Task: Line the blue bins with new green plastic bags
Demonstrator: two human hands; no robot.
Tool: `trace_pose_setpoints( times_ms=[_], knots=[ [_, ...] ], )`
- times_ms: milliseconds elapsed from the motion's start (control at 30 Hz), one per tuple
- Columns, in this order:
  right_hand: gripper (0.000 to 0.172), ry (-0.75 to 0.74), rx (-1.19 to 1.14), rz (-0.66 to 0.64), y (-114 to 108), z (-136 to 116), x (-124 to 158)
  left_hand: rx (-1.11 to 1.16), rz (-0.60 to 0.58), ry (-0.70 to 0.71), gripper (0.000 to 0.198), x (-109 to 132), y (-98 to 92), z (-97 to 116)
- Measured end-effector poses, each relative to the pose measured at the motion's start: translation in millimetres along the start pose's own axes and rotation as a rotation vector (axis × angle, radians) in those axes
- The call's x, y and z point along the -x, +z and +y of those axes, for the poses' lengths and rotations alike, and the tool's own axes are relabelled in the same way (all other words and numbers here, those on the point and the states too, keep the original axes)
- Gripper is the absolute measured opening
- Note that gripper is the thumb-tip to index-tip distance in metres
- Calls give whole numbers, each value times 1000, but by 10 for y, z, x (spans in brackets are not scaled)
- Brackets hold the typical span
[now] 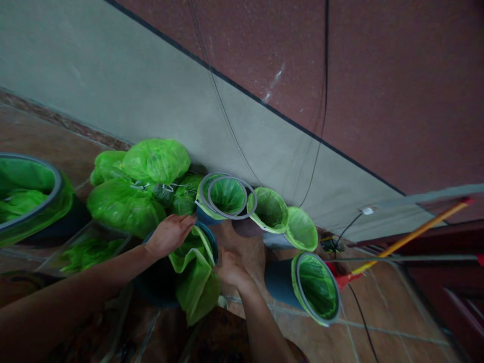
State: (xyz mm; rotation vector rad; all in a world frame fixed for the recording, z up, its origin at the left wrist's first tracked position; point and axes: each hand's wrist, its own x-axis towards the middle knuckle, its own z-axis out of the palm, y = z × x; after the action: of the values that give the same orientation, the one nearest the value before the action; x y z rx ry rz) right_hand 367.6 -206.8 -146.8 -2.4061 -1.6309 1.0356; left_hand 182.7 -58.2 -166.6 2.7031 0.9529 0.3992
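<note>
In front of me stands a dark blue bin (157, 282) with a light-green bin bag (198, 287) partly inside it and hanging loosely over its near side. My left hand (172, 234) is at the far left part of the rim, its fingers closed on the bag's edge. On the right side of the same bin, my right hand (230, 268) pinches the bag against the rim; its fingertips are partly hidden. A clear box (88, 252) holding green plastic lies to the left of my left forearm.
Tied, filled green bags (157, 161) are piled against the grey wall (113, 85). Several lined bins stand along it, one with loose grey rings (247, 212) on top. A large lined bin (56, 186) is at left, another lined bin (283, 280) at right, near a yellow-orange broom handle (412, 239).
</note>
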Motion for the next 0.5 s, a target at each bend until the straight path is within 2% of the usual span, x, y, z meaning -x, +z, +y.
trace_pose_setpoints(
  times_ms=[100,167,200,267,333,433,500],
  knots=[
    [56,19,-100,173,-14,-88,-58,-12,33,153,27,18,18,71],
    [60,-27,-167,225,19,-164,-98,4,54,198,28,24,17,116],
    [55,-50,-184,236,44,-201,-116,13,57,212,28,29,16,137],
    [34,-60,-169,259,88,-265,-144,17,39,223,25,42,14,168],
    [25,-49,-141,298,105,-296,-165,-17,0,176,23,56,9,179],
    [28,-34,-167,365,66,-267,-185,-118,-68,3,38,68,-18,139],
    [29,4,-160,384,15,-204,-191,-159,-159,-131,36,65,-57,67]
  ],
)
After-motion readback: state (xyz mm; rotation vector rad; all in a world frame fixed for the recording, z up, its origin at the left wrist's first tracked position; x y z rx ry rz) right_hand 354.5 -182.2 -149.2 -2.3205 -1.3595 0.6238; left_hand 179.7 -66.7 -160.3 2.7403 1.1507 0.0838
